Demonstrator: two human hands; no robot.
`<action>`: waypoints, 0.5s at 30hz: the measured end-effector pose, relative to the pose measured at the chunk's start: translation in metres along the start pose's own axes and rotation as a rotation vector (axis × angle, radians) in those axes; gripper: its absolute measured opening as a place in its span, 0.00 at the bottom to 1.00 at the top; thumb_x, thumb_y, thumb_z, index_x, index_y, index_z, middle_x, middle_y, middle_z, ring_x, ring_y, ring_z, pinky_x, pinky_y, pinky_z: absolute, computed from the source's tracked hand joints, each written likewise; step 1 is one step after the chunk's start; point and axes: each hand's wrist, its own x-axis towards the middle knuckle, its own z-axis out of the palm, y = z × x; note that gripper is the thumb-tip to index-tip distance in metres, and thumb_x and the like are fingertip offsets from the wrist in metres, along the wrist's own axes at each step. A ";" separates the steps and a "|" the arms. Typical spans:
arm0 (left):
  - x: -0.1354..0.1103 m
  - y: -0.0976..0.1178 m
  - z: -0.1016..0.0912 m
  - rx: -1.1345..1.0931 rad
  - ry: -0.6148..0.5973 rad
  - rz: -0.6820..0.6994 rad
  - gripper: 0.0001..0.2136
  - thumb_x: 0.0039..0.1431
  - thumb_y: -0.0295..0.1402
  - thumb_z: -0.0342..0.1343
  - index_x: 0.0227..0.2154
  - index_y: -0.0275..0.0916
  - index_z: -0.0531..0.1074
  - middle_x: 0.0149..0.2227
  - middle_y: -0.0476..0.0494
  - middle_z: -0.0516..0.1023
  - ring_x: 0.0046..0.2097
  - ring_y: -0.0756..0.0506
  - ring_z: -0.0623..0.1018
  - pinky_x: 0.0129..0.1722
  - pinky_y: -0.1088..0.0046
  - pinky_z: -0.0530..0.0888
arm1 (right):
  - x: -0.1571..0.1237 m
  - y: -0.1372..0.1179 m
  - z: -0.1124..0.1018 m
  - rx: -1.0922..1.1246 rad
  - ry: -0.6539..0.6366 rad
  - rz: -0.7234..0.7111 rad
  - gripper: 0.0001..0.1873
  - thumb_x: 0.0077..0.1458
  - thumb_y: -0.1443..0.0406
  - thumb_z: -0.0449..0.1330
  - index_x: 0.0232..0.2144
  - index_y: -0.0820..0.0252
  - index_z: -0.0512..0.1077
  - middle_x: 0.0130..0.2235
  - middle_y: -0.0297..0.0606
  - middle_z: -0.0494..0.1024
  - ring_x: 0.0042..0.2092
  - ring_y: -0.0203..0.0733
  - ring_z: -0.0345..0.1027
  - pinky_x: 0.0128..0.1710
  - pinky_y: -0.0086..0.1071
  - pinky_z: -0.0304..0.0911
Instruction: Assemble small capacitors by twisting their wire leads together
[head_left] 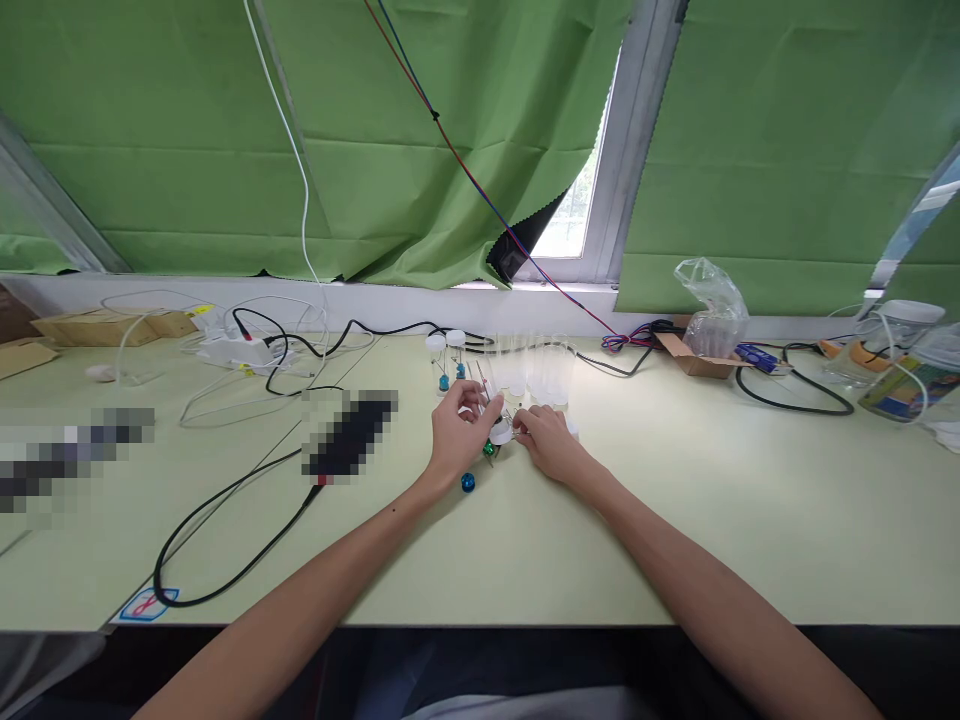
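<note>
Pale green counter point(735, 480): left hand point(457, 430) is curled, can't tell if it's pinching anything. Shiny blue ball point(468, 483) near its wrist, then a shiny green ball point(489, 449) just beside a round white plastic cap point(501, 434). Right hand point(552, 445) has fingers bunched up, grip's hidden too.
</note>
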 end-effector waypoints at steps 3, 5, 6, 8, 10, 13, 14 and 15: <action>0.000 0.000 0.000 0.005 0.000 0.006 0.12 0.52 0.42 0.61 0.31 0.40 0.68 0.29 0.49 0.70 0.31 0.50 0.70 0.28 0.76 0.66 | 0.000 -0.001 0.000 -0.015 -0.015 0.009 0.05 0.62 0.71 0.53 0.38 0.59 0.68 0.42 0.42 0.72 0.45 0.46 0.62 0.45 0.38 0.53; 0.000 -0.001 0.000 0.005 -0.001 0.008 0.12 0.52 0.42 0.61 0.31 0.40 0.68 0.29 0.49 0.70 0.31 0.50 0.70 0.28 0.76 0.66 | 0.000 -0.001 0.000 -0.017 -0.018 0.012 0.05 0.62 0.71 0.53 0.37 0.59 0.68 0.41 0.42 0.72 0.45 0.45 0.62 0.45 0.38 0.53; 0.000 -0.001 0.000 0.005 -0.001 0.009 0.12 0.52 0.42 0.61 0.31 0.40 0.68 0.29 0.49 0.70 0.31 0.50 0.70 0.28 0.76 0.66 | 0.000 -0.001 0.000 -0.017 -0.020 0.015 0.05 0.62 0.72 0.53 0.37 0.59 0.67 0.41 0.42 0.72 0.45 0.45 0.62 0.45 0.38 0.53; 0.000 -0.001 0.000 0.005 0.000 0.007 0.12 0.52 0.42 0.61 0.31 0.40 0.68 0.29 0.49 0.70 0.31 0.50 0.70 0.28 0.76 0.66 | 0.001 -0.001 0.000 -0.017 -0.022 0.021 0.05 0.62 0.72 0.53 0.36 0.59 0.67 0.41 0.42 0.72 0.45 0.45 0.62 0.45 0.38 0.53; 0.000 -0.001 0.000 0.007 0.002 0.002 0.12 0.52 0.42 0.61 0.31 0.40 0.68 0.29 0.49 0.70 0.31 0.50 0.70 0.28 0.76 0.66 | 0.001 -0.001 -0.001 -0.017 -0.026 0.029 0.04 0.62 0.72 0.53 0.36 0.60 0.67 0.41 0.42 0.73 0.45 0.45 0.62 0.45 0.38 0.53; 0.000 0.000 0.000 0.007 0.000 -0.003 0.12 0.52 0.42 0.61 0.32 0.40 0.68 0.29 0.49 0.70 0.31 0.50 0.70 0.28 0.75 0.66 | 0.001 -0.001 -0.002 -0.015 -0.030 0.036 0.04 0.62 0.71 0.54 0.35 0.60 0.67 0.40 0.41 0.73 0.45 0.45 0.63 0.45 0.38 0.53; 0.000 0.001 0.000 0.008 0.001 -0.003 0.12 0.52 0.42 0.61 0.32 0.40 0.68 0.29 0.49 0.70 0.30 0.50 0.70 0.28 0.75 0.66 | 0.002 -0.002 -0.002 -0.015 -0.031 0.038 0.04 0.62 0.71 0.54 0.35 0.60 0.67 0.40 0.41 0.73 0.44 0.45 0.63 0.44 0.38 0.53; 0.000 0.001 0.000 0.008 0.002 -0.004 0.12 0.52 0.42 0.61 0.32 0.40 0.68 0.29 0.49 0.69 0.30 0.50 0.69 0.27 0.75 0.66 | 0.002 -0.002 -0.002 -0.016 -0.031 0.039 0.04 0.62 0.71 0.54 0.35 0.59 0.67 0.39 0.41 0.73 0.44 0.45 0.63 0.44 0.38 0.53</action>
